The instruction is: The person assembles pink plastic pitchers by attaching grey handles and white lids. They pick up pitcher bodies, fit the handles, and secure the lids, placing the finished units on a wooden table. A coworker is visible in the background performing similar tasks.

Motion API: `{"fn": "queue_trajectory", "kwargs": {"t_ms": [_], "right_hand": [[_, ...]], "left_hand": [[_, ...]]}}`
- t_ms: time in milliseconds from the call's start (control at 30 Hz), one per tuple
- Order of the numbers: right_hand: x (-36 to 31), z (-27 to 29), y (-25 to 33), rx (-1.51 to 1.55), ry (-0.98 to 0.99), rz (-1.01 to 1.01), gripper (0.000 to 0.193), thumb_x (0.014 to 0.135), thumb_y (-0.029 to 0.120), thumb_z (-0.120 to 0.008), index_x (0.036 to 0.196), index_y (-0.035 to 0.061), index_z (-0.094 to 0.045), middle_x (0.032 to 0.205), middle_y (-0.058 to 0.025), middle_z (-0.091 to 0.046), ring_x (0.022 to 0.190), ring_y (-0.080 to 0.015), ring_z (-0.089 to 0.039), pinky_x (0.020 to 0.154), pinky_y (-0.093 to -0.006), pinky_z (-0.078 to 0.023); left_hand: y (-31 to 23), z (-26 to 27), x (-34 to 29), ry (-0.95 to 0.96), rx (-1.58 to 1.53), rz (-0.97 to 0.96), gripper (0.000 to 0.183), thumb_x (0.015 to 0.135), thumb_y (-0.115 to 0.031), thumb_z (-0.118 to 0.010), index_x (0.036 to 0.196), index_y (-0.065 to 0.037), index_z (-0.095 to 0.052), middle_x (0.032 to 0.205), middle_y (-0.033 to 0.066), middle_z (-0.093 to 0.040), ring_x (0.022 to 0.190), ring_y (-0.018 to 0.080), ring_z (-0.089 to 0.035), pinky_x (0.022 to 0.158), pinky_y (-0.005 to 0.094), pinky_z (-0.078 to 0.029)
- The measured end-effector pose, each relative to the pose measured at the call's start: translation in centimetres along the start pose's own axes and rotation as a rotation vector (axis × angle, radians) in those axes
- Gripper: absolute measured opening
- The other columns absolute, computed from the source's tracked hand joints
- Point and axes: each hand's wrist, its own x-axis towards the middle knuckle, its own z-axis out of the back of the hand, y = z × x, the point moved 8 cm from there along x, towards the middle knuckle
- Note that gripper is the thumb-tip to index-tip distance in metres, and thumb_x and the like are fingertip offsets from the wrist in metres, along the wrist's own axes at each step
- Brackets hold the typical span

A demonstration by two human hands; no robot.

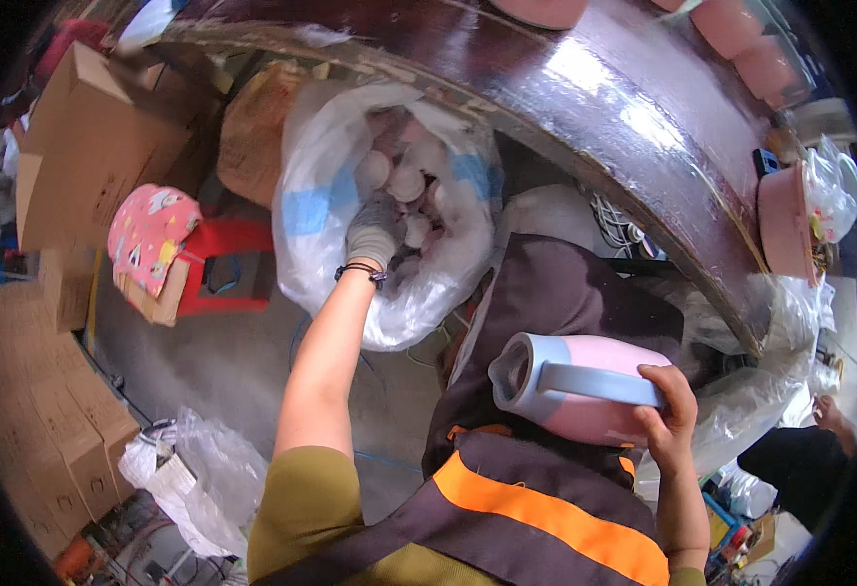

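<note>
Pink with grey-blue trim, a jug [590,422] is held on its side by the person's lap [575,303] at near right, its base end grasped by the right hand [671,415]. Farther left, the gloved left hand [375,232] reaches into a plastic bag [313,264] of pale round pieces [407,184], its grip impossible to tell; a red stool [233,236] stands left, a dark table [643,122] far right.

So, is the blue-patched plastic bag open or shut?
Open: the bag gapes wide, pale round pieces show inside, and the left hand reaches in among them.
</note>
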Motion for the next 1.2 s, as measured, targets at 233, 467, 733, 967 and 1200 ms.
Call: {"fn": "queue_trajectory", "kwargs": {"t_ms": [233,467,733,967,1200], "right_hand": [[0.7,1.1,0.3,-0.174,0.093,-0.013,0.034,0.068,0.018,-0.081,0.095,0.0044,-0.065,0.084,-0.0098,-0.064,0.076,-0.0253,-0.064,0.066,-0.0320,-0.050],[0.5,1.6,-1.2,-0.089,0.034,-0.223,0.032,0.072,0.019,-0.079,0.096,0.0038,-0.063,0.087,-0.0104,-0.064,0.079,-0.0252,-0.064,0.068,-0.0325,-0.050],[0.0,3.4,-4.6,0.105,-0.231,-0.270,0.032,0.073,0.016,-0.076,0.096,-0.0008,-0.062,0.085,-0.0080,-0.064,0.080,-0.0155,-0.061,0.074,-0.0273,-0.047],[2.1,3.9,-1.9,0.025,-0.186,0.067,0.034,0.066,0.018,-0.079,0.091,0.0000,-0.063,0.075,-0.0099,-0.061,0.067,-0.0219,-0.059,0.062,-0.0290,-0.045],[-1.1,7.0,-2.2,-0.053,-0.261,0.173,0.033,0.065,0.024,-0.082,0.086,0.0047,-0.065,0.069,-0.0088,-0.060,0.060,-0.0246,-0.058,0.056,-0.0317,-0.044]], "left_hand": [[-5.9,2.8,6.9,-0.111,0.550,-0.150,0.053,0.086,-0.021,-0.050,0.138,-0.014,-0.042,0.127,0.0167,-0.053,0.116,0.0347,-0.051,0.094,0.0472,-0.043],[4.9,-2.8,7.8,0.222,0.512,-0.077,0.057,0.084,-0.042,-0.056,0.131,-0.010,-0.049,0.131,0.0197,-0.050,0.120,0.0364,-0.049,0.101,0.0445,-0.040],[-4.2,4.6,-0.5,-0.233,-0.266,-0.144,0.050,0.085,-0.032,-0.061,0.124,-0.003,-0.050,0.118,0.0182,-0.057,0.105,0.0344,-0.057,0.094,0.0429,-0.045],[-25.3,10.2,-9.6,0.405,-1.670,-0.073,0.053,0.090,-0.027,-0.060,0.134,-0.003,-0.043,0.124,0.0094,-0.052,0.114,0.0189,-0.051,0.099,0.0312,-0.040],[-33.2,12.8,-11.5,0.460,-0.729,-0.523,0.079,0.081,-0.045,-0.069,0.139,-0.001,-0.037,0.131,0.0199,-0.047,0.122,0.0315,-0.047,0.104,0.0381,-0.034]]}}
